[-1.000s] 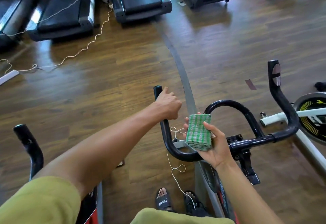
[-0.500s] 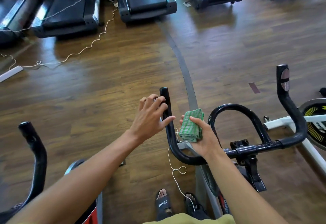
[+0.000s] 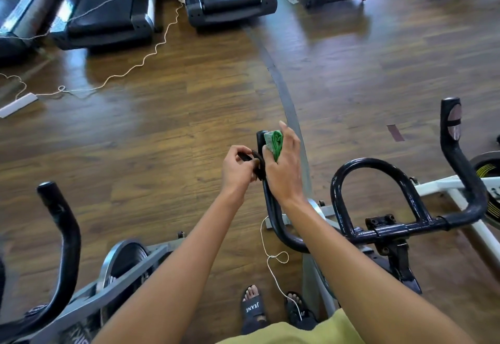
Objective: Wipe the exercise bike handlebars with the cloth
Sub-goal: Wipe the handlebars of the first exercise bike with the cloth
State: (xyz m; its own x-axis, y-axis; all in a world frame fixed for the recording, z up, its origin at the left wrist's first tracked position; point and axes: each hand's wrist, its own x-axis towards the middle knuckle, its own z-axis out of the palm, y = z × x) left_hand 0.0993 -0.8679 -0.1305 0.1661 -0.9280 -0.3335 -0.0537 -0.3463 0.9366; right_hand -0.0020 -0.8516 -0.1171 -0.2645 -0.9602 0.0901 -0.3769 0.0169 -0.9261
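**At the left horn of the handlebars: cloth on the bar, wipe at its start**

Near the top end of the left horn, the right hand grips the folded green cloth, fingers curled over it so that it is pressed against the inner side of the black tube. The cloth sits just below the tip of the horn, touching the bar. Just beside it, on the outer side of the tube, the left hand pinches a dark strap between thumb and bent fingers. The strap seems to be fixed to the bar, though what it is cannot be made out.

Judging by this, the step in hand is the wipe of the left horn, with the left hand holding the strap clear of the cloth's path. The middle loop, the crossbar and the right horn stand well apart from both hands, so most of the task probably lies ahead.

The next move calls for firm, even pressure while the cloth is drawn down the tube and round its lower bend. The grip should close round the tube so that its far side is covered too. The strap needs to stay lifted, or the bar under it will be missed.
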